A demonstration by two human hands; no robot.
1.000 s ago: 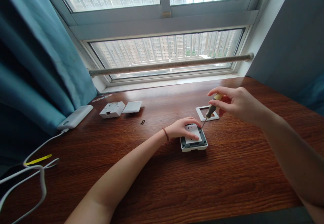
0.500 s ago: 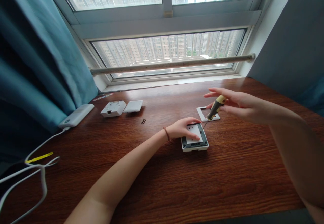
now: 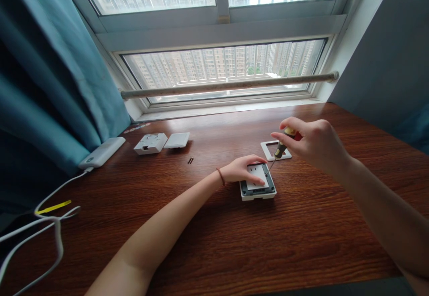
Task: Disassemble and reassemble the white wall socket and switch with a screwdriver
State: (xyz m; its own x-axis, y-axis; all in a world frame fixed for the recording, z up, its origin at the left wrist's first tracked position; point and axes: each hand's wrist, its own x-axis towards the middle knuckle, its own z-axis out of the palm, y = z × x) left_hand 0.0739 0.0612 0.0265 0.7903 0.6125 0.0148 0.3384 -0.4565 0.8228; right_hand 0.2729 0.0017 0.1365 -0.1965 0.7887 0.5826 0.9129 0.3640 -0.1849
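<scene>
A wall socket (image 3: 256, 179) with a white face, dark grey surround and white back box lies on the wooden table. My left hand (image 3: 243, 170) grips it from the left side, thumb across the white face and fingers at the far edge. In my right hand (image 3: 310, 139) is a screwdriver (image 3: 280, 149) with a yellow and grey handle, fingers wrapped round the handle's upper end. Its shaft slants down to the right side of the socket; the tip's exact seat is too small to make out. Behind the screwdriver lies a white cover frame (image 3: 268, 151).
Two small screws (image 3: 191, 160) lie left of the socket. Further back are a white box (image 3: 150, 143) and a white plate (image 3: 177, 140). At the left, a white power bank-like device (image 3: 102, 152) has a white cable (image 3: 60, 242) plugged in. A blue curtain (image 3: 100, 86) hangs beside it.
My right hand has closed round the screwdriver handle from spread fingers, and its wrist has turned. The screwdriver and my left hand on the socket keep their places.
</scene>
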